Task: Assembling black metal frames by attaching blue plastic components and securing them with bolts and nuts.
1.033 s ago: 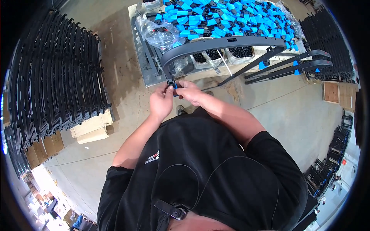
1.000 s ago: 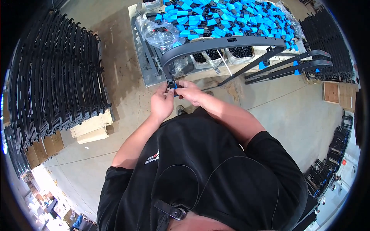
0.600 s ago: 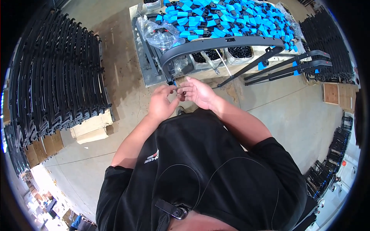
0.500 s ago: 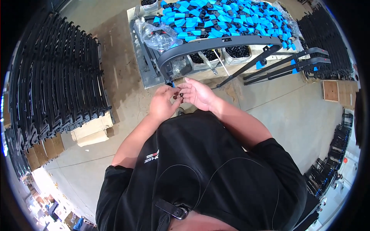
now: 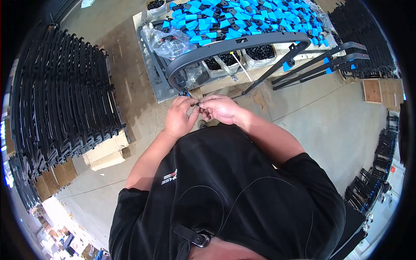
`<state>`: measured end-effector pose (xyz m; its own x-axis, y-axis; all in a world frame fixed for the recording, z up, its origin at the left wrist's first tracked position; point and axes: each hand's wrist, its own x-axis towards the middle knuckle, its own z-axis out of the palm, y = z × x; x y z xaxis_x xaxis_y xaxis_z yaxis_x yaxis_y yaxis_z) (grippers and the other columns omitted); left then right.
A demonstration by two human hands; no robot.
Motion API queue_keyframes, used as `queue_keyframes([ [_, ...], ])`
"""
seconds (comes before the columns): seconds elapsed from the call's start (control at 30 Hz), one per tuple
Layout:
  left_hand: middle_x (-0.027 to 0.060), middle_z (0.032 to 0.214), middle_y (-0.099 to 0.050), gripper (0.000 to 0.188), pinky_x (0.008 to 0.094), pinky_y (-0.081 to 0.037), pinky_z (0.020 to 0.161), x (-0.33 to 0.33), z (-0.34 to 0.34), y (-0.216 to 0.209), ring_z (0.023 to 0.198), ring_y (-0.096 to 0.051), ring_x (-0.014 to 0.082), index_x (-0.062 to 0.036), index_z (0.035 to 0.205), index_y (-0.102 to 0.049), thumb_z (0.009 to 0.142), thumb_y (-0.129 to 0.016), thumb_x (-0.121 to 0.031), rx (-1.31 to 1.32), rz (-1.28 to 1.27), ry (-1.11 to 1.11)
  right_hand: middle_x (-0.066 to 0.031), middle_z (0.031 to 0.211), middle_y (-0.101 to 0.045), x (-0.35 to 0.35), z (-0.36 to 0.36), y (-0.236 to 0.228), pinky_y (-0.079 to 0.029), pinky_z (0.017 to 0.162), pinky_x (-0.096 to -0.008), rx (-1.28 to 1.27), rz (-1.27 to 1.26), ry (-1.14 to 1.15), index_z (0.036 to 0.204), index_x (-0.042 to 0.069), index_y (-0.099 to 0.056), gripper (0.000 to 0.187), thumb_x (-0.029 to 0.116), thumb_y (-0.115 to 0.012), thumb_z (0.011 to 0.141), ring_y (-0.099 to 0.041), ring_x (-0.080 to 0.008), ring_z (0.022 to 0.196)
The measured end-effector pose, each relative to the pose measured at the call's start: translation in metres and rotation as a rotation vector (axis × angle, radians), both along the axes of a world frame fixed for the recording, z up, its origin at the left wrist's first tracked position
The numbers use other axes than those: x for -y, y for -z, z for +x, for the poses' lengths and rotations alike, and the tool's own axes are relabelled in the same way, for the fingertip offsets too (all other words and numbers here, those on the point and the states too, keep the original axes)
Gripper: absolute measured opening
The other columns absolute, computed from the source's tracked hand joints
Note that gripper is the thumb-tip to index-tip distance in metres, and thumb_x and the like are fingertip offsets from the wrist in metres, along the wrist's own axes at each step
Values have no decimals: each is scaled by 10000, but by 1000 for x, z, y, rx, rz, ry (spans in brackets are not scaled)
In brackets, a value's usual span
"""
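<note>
Both my hands are together in front of my body, just below the near end of a black curved tubular frame (image 5: 242,42). My left hand (image 5: 177,118) is closed, its thumb and fingertips pinching. My right hand (image 5: 220,109) meets it, thumb and forefinger pressed together and the other fingers curled in. A small dark part (image 5: 197,104) shows between the fingertips of both hands; its exact kind is too small to tell. Whatever lies in the curled fingers of my right hand is hidden. The frame leans at the table's near edge, its long straight leg slanting down toward the floor.
Blue-and-black brackets (image 5: 242,19) lie heaped on the table (image 5: 149,73). Before them stand bins of small black parts (image 5: 260,53), a clear plastic bag (image 5: 169,43) and a yellow-tipped rod (image 5: 242,66). Stacked black frames (image 5: 65,95) rise at left; wooden boxes (image 5: 381,93) stand right.
My right hand has turned from an open palm with small dark bits to a pinch against my left fingertips. The table and frame have shifted slightly left in view.
</note>
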<state>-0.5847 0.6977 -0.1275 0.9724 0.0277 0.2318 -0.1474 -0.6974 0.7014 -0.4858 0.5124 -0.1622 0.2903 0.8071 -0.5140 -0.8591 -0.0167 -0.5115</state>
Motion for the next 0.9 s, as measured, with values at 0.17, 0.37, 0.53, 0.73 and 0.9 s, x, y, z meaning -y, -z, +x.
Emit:
queue_keyframes([
  [0.17,138,999,-678,217,413,-531,855,-1,0,-1,957,-647,338,-33,1007,-702,803,-738,-95,-42,-69,-7,-82,959,-676,-5,2,7,-520,703,-332,45,-17,-11,1044,3,-659,134,99,-606,968,-623,-167,795],
  [0.37,130,994,-674,217,408,-531,851,-7,-4,3,956,-649,330,-40,1007,-705,799,-748,-87,-25,-48,-18,-70,920,-679,-14,6,3,-513,691,-305,157,-108,-71,1052,-16,-681,165,108,-619,962,-617,-144,774],
  [0.53,120,980,-677,210,408,-539,820,-8,-4,6,910,-660,319,-45,1011,-702,818,-753,-111,-71,-9,-44,-41,837,-671,-23,5,1,-505,616,-260,458,-192,-136,1038,1,-709,193,168,-666,952,-615,-112,714],
  [0.73,179,930,-685,222,422,-540,747,-20,1,16,823,-669,333,-6,1029,-679,943,-671,-210,-350,-23,-447,-51,777,-679,-42,19,16,-523,590,-275,511,-340,17,1056,-22,-707,182,109,-686,932,-623,-117,623],
  [0.9,245,1037,-679,316,527,-516,841,-25,12,21,971,-654,441,0,1042,-620,1025,-504,-293,-449,207,-295,-70,807,-709,-62,21,13,-539,608,-284,657,-380,7,1104,-40,-697,224,101,-686,930,-651,-121,651],
])
